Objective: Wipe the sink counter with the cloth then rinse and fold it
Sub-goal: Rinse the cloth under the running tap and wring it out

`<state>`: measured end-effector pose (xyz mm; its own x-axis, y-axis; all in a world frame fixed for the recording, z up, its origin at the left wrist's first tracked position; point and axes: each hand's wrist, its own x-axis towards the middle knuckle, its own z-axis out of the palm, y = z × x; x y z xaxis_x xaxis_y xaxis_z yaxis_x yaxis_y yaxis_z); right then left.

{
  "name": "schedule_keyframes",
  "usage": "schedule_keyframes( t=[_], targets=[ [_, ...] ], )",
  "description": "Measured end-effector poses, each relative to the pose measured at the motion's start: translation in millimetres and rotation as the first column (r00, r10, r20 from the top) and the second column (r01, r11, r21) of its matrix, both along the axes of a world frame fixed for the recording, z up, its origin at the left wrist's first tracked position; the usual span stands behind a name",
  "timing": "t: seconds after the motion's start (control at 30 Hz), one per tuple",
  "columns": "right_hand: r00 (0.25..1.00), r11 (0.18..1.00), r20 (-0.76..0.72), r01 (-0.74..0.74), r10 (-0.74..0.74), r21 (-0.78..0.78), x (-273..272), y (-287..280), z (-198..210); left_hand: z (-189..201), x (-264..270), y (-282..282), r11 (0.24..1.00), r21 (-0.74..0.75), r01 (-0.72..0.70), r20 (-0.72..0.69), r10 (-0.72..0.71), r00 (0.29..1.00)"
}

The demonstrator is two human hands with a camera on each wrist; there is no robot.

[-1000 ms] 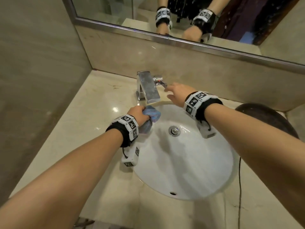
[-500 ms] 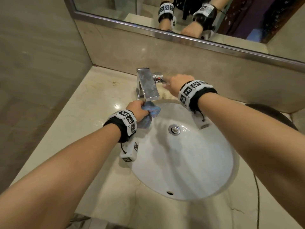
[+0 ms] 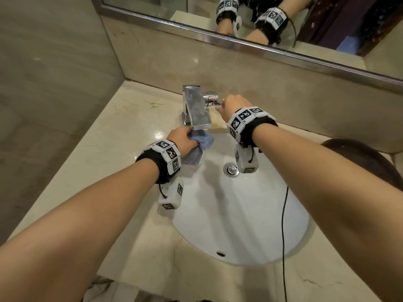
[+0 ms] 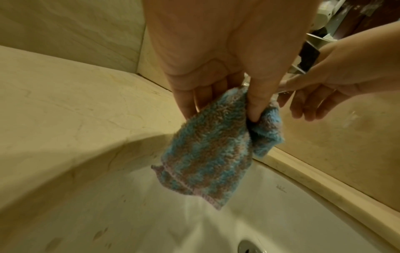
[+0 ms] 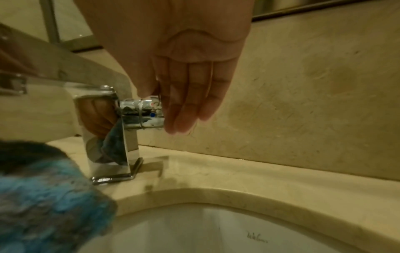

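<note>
While the left hand [image 3: 182,139] pinches one fluffy blue-and-brown striped cloth [image 4: 207,154] under the spout of the single square chrome tap [image 3: 196,110], the right hand [image 3: 234,105] has its thumb and straight fingers on the tap's one round side handle [image 5: 143,113]. One white oval sink [image 3: 239,214] sits in the beige marble bench [image 3: 98,149], below a steel-framed wall mirror [image 3: 305,25].

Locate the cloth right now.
Head view: the cloth is gripped in the left hand, just under the tap spout, at the basin's back-left edge.
</note>
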<state>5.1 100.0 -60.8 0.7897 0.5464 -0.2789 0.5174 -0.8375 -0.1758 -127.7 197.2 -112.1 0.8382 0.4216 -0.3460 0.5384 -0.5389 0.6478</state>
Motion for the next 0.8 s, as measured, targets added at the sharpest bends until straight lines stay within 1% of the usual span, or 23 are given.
schedule_keyframes(
  t=[0.07, 0.2, 0.27, 0.4, 0.5, 0.6, 0.73, 0.8],
  targets=[
    [1.000, 0.999, 0.009, 0.020, -0.020, 0.028, 2, 2, -2, -1, -1, 0, 1.000, -0.007, -0.009, 0.000, 0.009, 1.000],
    [0.998, 0.998, 0.030, 0.051, -0.052, 0.022, 4, 2, -2, -5, -1, -2, 1.000, -0.002, 0.000, -0.018, 0.000, 1.000],
    [0.997, 0.997, 0.018, 0.078, -0.079, 0.029, 7, 1, -3, -6, 0, -2, 1.000, -0.001, 0.002, -0.019, -0.002, 1.000],
    [0.987, 0.987, -0.064, 0.148, -0.144, 0.068, 11, 1, -7, -8, 0, -2, 1.000, 0.001, -0.005, -0.020, 0.005, 1.000],
    [0.970, 0.966, -0.140, 0.218, -0.199, 0.137, 15, 0, -10, -11, -1, -3, 1.000, 0.007, 0.006, -0.028, -0.006, 1.000],
    [0.954, 0.945, -0.199, 0.263, -0.224, 0.195, 8, -4, -15, -16, -1, -5, 1.000, -0.002, 0.015, -0.026, -0.015, 1.000],
    [0.925, 0.926, -0.278, 0.319, -0.259, 0.200, -9, -22, -46, -24, -2, -10, 0.999, -0.014, 0.034, -0.023, -0.034, 0.999],
    [0.901, 0.929, -0.363, 0.320, -0.238, 0.186, -18, -30, -65, -30, -2, -11, 0.999, -0.022, 0.038, -0.031, -0.039, 0.999]
  ],
)
